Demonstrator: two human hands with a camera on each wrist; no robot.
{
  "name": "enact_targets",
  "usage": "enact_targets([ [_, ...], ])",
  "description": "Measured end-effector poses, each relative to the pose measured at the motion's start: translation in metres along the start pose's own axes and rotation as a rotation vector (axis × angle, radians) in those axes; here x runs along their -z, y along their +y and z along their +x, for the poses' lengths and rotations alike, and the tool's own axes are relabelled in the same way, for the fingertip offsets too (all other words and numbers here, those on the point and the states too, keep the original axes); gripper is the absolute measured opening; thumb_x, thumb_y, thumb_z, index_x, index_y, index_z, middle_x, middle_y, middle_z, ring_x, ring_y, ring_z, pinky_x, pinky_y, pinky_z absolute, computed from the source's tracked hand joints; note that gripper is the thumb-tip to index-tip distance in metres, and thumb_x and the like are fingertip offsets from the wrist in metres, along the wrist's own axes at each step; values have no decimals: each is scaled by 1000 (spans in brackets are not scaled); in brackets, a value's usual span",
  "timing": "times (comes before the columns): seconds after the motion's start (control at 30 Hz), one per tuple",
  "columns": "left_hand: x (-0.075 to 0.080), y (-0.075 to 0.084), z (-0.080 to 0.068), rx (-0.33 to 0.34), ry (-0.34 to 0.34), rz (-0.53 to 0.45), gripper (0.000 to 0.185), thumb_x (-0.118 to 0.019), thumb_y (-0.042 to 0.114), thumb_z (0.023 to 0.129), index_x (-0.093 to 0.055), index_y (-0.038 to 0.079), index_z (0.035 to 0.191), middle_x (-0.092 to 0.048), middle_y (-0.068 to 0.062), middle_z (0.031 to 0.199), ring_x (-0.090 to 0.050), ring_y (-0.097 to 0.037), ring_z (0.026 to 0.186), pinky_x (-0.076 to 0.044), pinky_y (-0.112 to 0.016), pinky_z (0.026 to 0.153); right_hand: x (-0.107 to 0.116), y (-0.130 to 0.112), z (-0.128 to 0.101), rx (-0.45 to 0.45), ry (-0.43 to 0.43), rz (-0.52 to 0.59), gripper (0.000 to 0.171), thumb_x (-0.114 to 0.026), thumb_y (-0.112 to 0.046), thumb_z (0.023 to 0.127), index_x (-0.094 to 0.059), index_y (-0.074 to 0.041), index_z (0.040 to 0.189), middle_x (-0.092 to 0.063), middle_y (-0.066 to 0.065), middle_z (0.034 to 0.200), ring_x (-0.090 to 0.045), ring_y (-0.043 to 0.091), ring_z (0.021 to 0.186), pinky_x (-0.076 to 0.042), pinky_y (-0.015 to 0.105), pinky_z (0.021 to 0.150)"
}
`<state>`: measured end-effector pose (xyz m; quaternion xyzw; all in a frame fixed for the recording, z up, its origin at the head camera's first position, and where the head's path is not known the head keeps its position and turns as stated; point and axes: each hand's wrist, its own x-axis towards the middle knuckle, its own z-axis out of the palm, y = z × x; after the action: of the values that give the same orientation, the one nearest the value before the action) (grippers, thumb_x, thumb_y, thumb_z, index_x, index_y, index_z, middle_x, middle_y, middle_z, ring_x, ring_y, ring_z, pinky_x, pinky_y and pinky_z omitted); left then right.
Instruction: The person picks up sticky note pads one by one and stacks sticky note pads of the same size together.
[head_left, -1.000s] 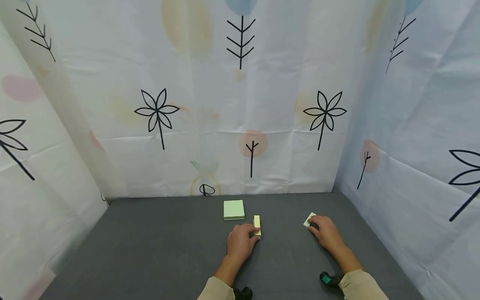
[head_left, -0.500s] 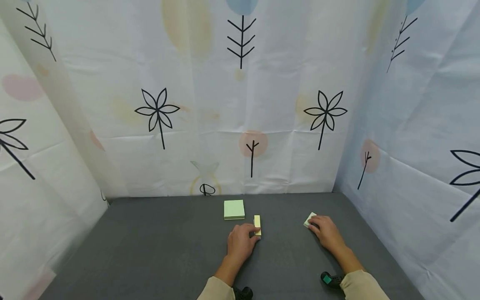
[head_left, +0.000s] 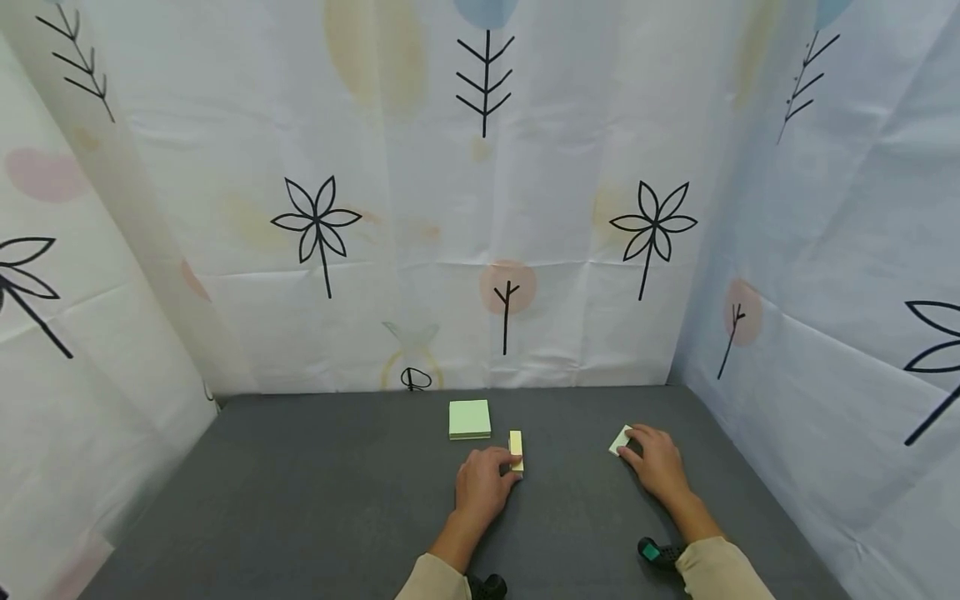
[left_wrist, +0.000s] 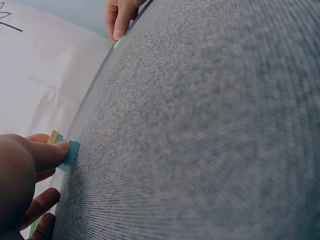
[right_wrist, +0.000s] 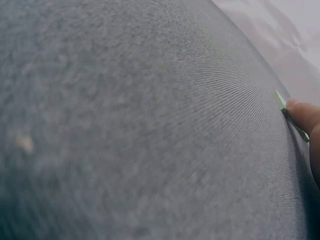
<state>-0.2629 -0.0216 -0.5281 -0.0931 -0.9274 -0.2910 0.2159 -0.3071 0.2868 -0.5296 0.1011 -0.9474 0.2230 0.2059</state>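
Grey table (head_left: pixel 300 500) | left hand (head_left: pixel 480 487) pinches narrow pad (head_left: pixel 516 451) | right hand (head_left: pixel 656 462) fingertips press small pad (head_left: pixel 619 439)

A green sticky-note pad (head_left: pixel 469 418) lies on the grey table (head_left: pixel 300 500) before patterned curtains (head_left: pixel 375 208).

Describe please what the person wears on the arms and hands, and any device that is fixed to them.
Both hands, the left hand and the right hand, are bare: no gloves or rings show. Each forearm ends in a beige long sleeve. Under the left wrist sits a small black device; the right wrist carries a black device with a teal part.
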Motion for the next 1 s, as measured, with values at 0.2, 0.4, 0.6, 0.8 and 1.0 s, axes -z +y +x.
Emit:
enact_targets([
  [0.2, -1, -1, 0, -7, 15, 12, 28, -86, 21, 71, -79, 26, 97, -71, 11, 102, -60, -16, 84, -47, -37, 68, -2, 1, 3, -99, -56, 5, 48, -71, -22, 88, -60, 8, 123, -53, 29, 129, -43, 50, 119, -35, 65, 87],
  [0.4, -3, -2, 0, -20, 30, 11, 28, -87, 21, 70, -79, 26, 97, -71, 10, 101, -59, -15, 81, -47, -35, 67, -1, 1, 8, -171, -88, 16, 55, -70, -27, 88, -55, 10, 127, -46, 31, 136, -37, 53, 124, -31, 67, 91],
  [0.6, -4, -2, -1, -25, 28, 17, 28, -87, 21, 70, -79, 26, 97, -71, 11, 100, -59, -14, 80, -47, -35, 66, 3, -1, 15, -258, -140, 40, 63, -71, -29, 86, -51, 13, 129, -39, 33, 140, -32, 57, 126, -28, 70, 94],
  [0.8, -3, -1, -1, -26, 37, 15, 28, -87, 21, 70, -79, 26, 97, -71, 11, 100, -59, -14, 81, -47, -35, 67, 9, -3, 22, -307, -208, 54, 63, -71, -28, 85, -51, 13, 128, -34, 35, 142, -28, 61, 126, -28, 70, 94],
  [1.0, -2, 0, -2, -29, 41, 15, 27, -86, 21, 71, -79, 25, 97, -72, 10, 98, -59, -14, 81, -47, -35, 67, 11, -8, 21, -319, -200, 110, 59, -75, -24, 83, -54, 9, 128, -35, 35, 141, -27, 60, 126, -26, 71, 94],
])
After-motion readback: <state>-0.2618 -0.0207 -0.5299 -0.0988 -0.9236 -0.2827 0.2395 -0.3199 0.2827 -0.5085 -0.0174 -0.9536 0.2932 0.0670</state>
